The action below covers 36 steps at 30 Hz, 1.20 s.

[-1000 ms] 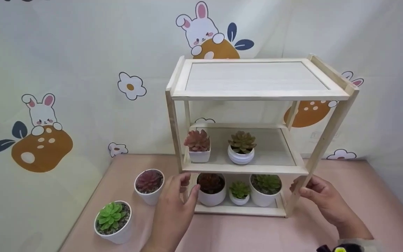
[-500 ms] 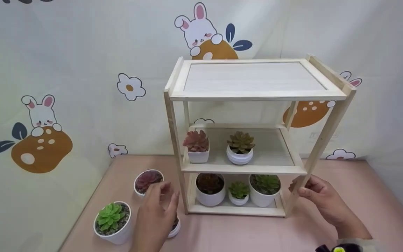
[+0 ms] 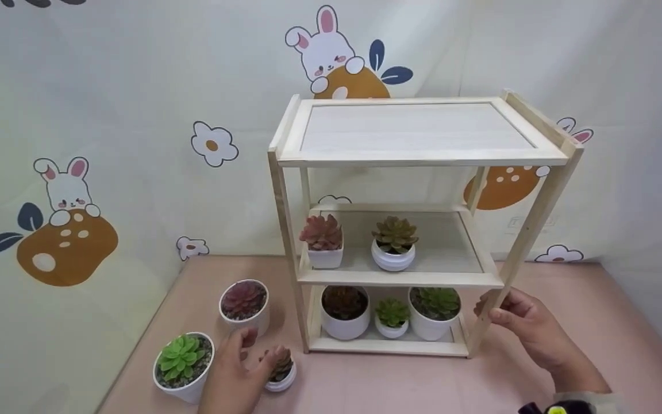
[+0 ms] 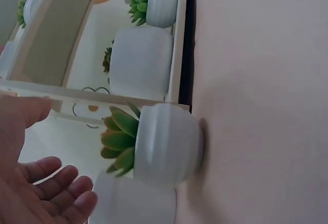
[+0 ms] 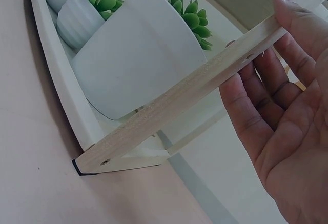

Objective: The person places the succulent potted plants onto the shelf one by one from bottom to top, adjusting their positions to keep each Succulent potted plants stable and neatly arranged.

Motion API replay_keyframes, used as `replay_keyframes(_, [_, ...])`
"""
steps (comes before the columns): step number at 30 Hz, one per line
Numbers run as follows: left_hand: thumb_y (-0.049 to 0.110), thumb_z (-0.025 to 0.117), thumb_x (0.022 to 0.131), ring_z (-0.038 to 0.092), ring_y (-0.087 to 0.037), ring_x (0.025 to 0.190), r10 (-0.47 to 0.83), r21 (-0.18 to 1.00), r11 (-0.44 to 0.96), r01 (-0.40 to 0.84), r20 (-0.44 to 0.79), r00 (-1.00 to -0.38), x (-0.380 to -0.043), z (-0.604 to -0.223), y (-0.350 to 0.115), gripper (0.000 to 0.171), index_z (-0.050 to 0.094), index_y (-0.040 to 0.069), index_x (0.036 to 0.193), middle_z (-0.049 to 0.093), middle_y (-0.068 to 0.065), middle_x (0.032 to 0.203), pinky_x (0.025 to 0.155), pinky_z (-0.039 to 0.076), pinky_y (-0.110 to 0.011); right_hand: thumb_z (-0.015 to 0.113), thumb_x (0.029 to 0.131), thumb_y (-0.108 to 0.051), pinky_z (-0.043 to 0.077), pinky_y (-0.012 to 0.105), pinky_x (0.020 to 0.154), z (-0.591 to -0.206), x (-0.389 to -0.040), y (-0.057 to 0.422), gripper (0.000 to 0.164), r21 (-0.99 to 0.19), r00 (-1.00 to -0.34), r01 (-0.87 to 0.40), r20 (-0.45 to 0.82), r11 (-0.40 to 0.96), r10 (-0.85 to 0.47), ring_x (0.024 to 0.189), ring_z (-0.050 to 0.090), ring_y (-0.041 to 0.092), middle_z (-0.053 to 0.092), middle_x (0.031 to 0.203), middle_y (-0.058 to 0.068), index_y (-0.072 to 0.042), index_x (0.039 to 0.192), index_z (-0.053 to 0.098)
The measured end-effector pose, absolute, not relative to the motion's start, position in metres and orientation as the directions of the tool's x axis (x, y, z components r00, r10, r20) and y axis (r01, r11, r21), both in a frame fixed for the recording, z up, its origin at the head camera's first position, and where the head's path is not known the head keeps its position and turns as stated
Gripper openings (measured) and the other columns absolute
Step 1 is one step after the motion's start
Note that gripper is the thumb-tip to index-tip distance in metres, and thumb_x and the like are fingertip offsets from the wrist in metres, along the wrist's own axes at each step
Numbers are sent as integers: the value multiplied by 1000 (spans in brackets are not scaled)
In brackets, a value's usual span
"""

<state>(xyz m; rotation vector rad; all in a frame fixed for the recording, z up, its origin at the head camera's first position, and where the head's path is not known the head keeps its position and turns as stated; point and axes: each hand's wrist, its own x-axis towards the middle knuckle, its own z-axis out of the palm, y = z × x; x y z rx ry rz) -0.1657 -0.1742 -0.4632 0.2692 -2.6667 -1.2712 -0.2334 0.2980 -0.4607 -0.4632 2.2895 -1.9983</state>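
Note:
My left hand (image 3: 233, 371) hovers with spread, slightly bent fingers just left of a small succulent in a white ribbed pot (image 3: 282, 382) on the table. In the left wrist view there is a gap between the left hand (image 4: 36, 183) and the small potted succulent (image 4: 166, 144), and nothing is held. My right hand (image 3: 538, 330) holds the front right post of a three-tier wooden shelf (image 3: 423, 280). In the right wrist view the thumb lies on the shelf post (image 5: 169, 98) with the right hand's fingers (image 5: 238, 98) round its other side.
Left of the shelf stand a bright green potted succulent (image 3: 184, 368) and a purplish one (image 3: 245, 302). The middle tier bears a pink succulent (image 3: 324, 247) and an olive one (image 3: 394, 247). Three potted succulents (image 3: 391, 322) stand on the bottom tier. A printed backdrop (image 3: 135, 86) rises behind.
My left hand has moved left and down from the shelf's lower left corner, uncovering the small ribbed pot on the table. The right hand keeps its hold on the post.

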Motion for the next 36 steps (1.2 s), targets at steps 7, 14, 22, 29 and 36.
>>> replay_keyframes(7, [64,73,72,53,-33,120,-232,785,592,-182,-50,-971,-168,-476,-184,87,48,4,131,53,-15,129,101,45,-49,53,97,-5,52,27,90,-461,-233,296,24,-973,-960,-173,131,154,-247,102,65,16,67,103,2,11,115,52])
replay_keyframes(14, [58,79,68,51,-34,123,-178,794,583,-171,-81,-981,-170,-487,-189,93,45,0,133,52,-18,131,103,43,-49,54,96,-5,52,27,90,-460,-232,294,26,-975,-968,-149,109,166,-228,101,65,15,66,102,1,11,116,51])
replay_keyframes(22, [59,84,59,46,-40,128,-95,797,568,-205,-184,-978,-172,-494,-193,109,38,2,140,46,-19,140,105,40,-53,56,96,-7,53,27,88,-459,-231,295,24,-970,-975,-137,96,200,-198,101,65,15,66,103,3,8,115,54])
replay_keyframes(29, [48,87,62,47,-37,126,-8,812,573,-106,-124,-992,-169,-498,-192,97,42,5,137,51,-17,135,105,38,-56,55,96,-6,53,26,88,-459,-231,295,27,-969,-975,-142,102,203,-198,101,65,15,66,103,3,10,117,52])
replay_keyframes(36, [42,87,64,50,-34,122,43,816,578,-22,-57,-997,-167,-505,-194,90,44,5,134,54,-16,130,105,38,-55,54,97,-6,53,26,88,-460,-232,295,27,-967,-971,-158,116,199,-210,101,66,15,66,103,3,11,117,51])
